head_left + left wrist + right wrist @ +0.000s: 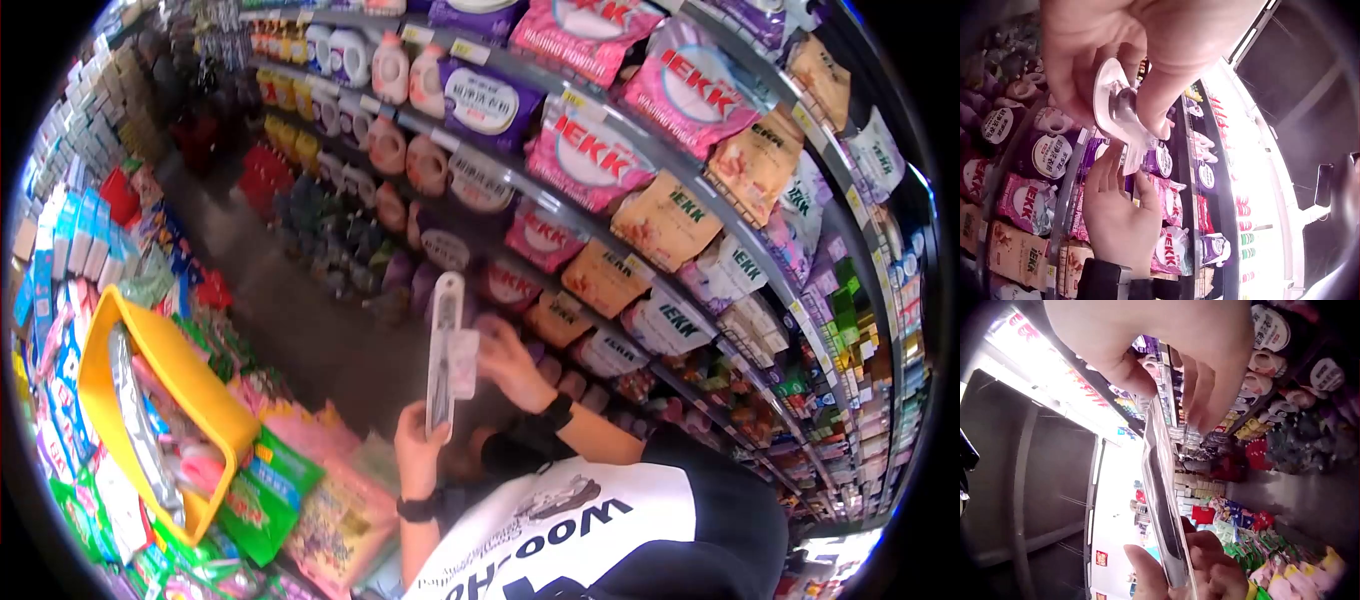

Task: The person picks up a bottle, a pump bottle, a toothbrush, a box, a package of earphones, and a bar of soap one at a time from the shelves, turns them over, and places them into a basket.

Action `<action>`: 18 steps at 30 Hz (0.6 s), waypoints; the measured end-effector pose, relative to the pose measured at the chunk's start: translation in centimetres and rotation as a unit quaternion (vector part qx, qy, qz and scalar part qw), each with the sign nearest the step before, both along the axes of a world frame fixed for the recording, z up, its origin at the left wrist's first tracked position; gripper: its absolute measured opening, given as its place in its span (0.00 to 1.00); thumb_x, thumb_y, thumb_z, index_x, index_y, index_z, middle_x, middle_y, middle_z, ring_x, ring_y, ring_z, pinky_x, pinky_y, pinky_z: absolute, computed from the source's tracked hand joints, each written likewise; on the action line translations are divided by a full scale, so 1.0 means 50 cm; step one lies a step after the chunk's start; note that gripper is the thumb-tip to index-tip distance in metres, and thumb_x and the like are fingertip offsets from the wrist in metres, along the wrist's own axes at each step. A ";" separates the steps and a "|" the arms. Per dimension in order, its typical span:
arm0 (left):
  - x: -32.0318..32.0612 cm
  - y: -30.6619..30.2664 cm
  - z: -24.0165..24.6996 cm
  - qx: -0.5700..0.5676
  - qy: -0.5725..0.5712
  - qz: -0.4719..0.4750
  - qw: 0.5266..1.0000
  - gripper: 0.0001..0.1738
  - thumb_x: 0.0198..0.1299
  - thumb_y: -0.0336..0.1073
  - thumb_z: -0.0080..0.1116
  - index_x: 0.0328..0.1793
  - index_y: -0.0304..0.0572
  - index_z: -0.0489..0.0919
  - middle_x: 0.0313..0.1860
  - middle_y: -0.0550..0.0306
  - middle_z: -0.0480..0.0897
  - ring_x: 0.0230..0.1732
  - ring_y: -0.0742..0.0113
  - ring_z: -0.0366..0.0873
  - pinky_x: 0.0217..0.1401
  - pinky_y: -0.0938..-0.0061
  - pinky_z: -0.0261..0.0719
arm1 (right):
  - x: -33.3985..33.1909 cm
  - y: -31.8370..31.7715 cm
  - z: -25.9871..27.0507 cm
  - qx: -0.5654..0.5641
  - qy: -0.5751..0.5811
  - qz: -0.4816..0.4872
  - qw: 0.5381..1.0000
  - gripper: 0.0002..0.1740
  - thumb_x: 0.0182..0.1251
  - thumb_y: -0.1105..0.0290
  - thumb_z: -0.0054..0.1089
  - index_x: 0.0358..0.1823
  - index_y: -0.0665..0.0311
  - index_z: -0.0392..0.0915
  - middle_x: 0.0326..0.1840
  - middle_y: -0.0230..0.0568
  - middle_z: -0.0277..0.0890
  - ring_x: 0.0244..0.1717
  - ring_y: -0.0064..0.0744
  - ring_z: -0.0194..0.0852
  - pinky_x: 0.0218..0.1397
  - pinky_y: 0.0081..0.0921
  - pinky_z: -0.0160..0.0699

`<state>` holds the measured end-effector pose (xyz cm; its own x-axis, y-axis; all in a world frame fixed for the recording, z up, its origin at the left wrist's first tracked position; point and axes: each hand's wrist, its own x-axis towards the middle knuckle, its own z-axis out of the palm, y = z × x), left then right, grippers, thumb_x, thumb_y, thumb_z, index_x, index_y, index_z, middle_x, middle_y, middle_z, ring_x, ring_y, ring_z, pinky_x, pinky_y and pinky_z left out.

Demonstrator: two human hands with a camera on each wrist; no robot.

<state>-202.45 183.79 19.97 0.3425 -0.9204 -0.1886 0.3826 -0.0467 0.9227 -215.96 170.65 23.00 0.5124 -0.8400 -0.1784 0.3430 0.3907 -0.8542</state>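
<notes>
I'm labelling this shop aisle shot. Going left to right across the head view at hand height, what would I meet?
A yellow basket → green packet → long clear pack → right hand → black sleeve.

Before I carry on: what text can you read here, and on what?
"IEKK": pink bags, orange bags, white bags.
"WASHING POWDER": top pink bag.
"WOO-H", cut off: shirt.
Purple bags: Chinese script, too blurred.
Price tags and the held pack: unreadable.
</notes>
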 end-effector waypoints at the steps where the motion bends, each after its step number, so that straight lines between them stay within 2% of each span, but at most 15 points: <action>1: 0.001 -0.003 0.000 0.004 0.014 0.014 1.000 0.19 0.51 0.22 0.57 0.51 0.32 0.68 0.43 0.55 0.75 0.45 0.70 0.73 0.47 0.78 0.72 | 0.006 -0.002 -0.005 -0.005 0.009 0.020 1.000 0.33 0.60 0.68 0.55 0.63 0.66 0.50 0.58 0.44 0.63 0.59 0.32 0.63 0.59 0.29 0.65; 3: 0.007 -0.015 -0.019 0.010 0.013 0.037 0.999 0.19 0.51 0.22 0.57 0.50 0.32 0.68 0.43 0.54 0.75 0.45 0.70 0.73 0.47 0.78 0.72 | 0.022 -0.026 -0.033 -0.045 0.033 0.058 0.997 0.30 0.60 0.69 0.56 0.61 0.67 0.54 0.58 0.44 0.63 0.58 0.30 0.63 0.58 0.27 0.65; 6: 0.016 -0.049 -0.028 0.011 -0.021 0.060 0.998 0.19 0.51 0.22 0.57 0.50 0.32 0.68 0.43 0.54 0.74 0.44 0.70 0.73 0.45 0.78 0.72 | 0.053 -0.064 -0.054 -0.028 0.061 0.062 0.996 0.26 0.60 0.73 0.56 0.58 0.68 0.58 0.55 0.40 0.65 0.56 0.27 0.64 0.57 0.24 0.65; 8: 0.028 -0.082 -0.029 0.026 -0.001 0.060 0.998 0.19 0.51 0.22 0.58 0.49 0.31 0.68 0.43 0.55 0.74 0.43 0.70 0.73 0.44 0.78 0.72 | 0.071 -0.102 -0.070 -0.028 0.069 0.058 0.996 0.23 0.60 0.74 0.56 0.56 0.69 0.61 0.52 0.38 0.67 0.53 0.24 0.66 0.54 0.22 0.66; 10: 0.051 -0.131 -0.032 0.023 -0.007 0.068 0.997 0.18 0.51 0.22 0.58 0.49 0.31 0.68 0.42 0.55 0.74 0.43 0.71 0.73 0.44 0.78 0.72 | 0.093 -0.148 -0.083 -0.034 0.051 0.064 0.996 0.22 0.60 0.74 0.56 0.55 0.69 0.62 0.51 0.37 0.68 0.52 0.24 0.66 0.53 0.22 0.67; 12: 0.081 -0.196 -0.042 0.051 -0.055 0.038 0.996 0.19 0.51 0.24 0.59 0.49 0.31 0.69 0.43 0.54 0.75 0.45 0.70 0.73 0.45 0.78 0.72 | 0.120 -0.209 -0.089 -0.037 0.072 0.031 0.996 0.21 0.59 0.75 0.56 0.53 0.69 0.63 0.49 0.37 0.69 0.50 0.22 0.67 0.52 0.22 0.67; 15: 0.125 -0.299 -0.029 0.031 -0.082 0.020 0.996 0.19 0.53 0.26 0.59 0.50 0.31 0.68 0.43 0.56 0.75 0.44 0.72 0.73 0.48 0.80 0.70 | 0.155 -0.310 -0.081 -0.041 0.062 0.021 0.997 0.20 0.58 0.78 0.55 0.52 0.68 0.64 0.47 0.36 0.70 0.50 0.24 0.68 0.54 0.22 0.67; 16: 0.136 -0.332 -0.012 0.025 -0.053 0.014 0.998 0.19 0.53 0.27 0.60 0.50 0.31 0.69 0.43 0.56 0.76 0.44 0.72 0.73 0.47 0.80 0.71 | 0.165 -0.341 -0.076 -0.037 0.045 0.002 0.998 0.19 0.57 0.78 0.55 0.51 0.69 0.65 0.46 0.35 0.71 0.48 0.24 0.69 0.53 0.22 0.67; 18: 0.163 -0.390 -0.004 0.048 -0.072 0.011 0.996 0.19 0.54 0.27 0.60 0.50 0.31 0.69 0.42 0.56 0.76 0.44 0.73 0.74 0.47 0.80 0.71 | 0.190 -0.397 -0.059 -0.046 0.038 0.005 0.998 0.19 0.57 0.78 0.55 0.51 0.69 0.66 0.45 0.35 0.71 0.48 0.23 0.69 0.52 0.22 0.67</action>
<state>-194.28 164.29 19.79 0.3932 -0.8922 -0.2223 0.2481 -0.1298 0.9600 -206.46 150.78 20.06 0.5093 -0.8493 -0.1389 0.2724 0.3121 -0.9102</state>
